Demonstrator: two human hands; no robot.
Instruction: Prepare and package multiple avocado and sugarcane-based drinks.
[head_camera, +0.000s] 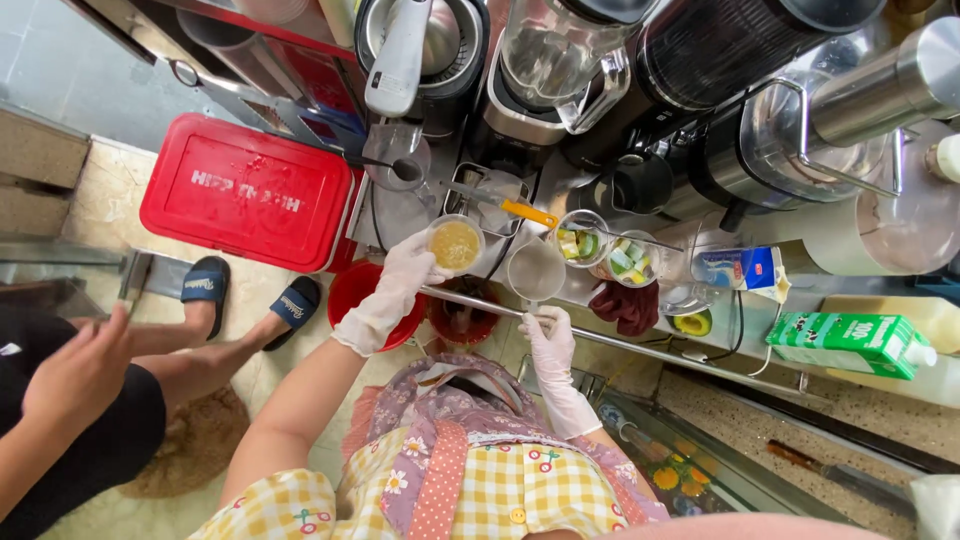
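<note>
Left hand (395, 290), gloved, fingers (432, 270) clasping a clear cup of yellow liquid (456, 244) above the counter (760, 320); right hand (548, 335) fingers pinch the empty measuring cup (536, 270) handle just beside it.

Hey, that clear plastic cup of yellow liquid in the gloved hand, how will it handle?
The cup looks thin, so probably squashes under a firm squeeze. It's lidless and nearly full, so tilting likely spills. The left hand wears a glove, possibly slippery if wet.

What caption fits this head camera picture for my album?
Gloved left hand holds a cup of yellow pulp; gloved right hand holds a strainer's handle.
</note>
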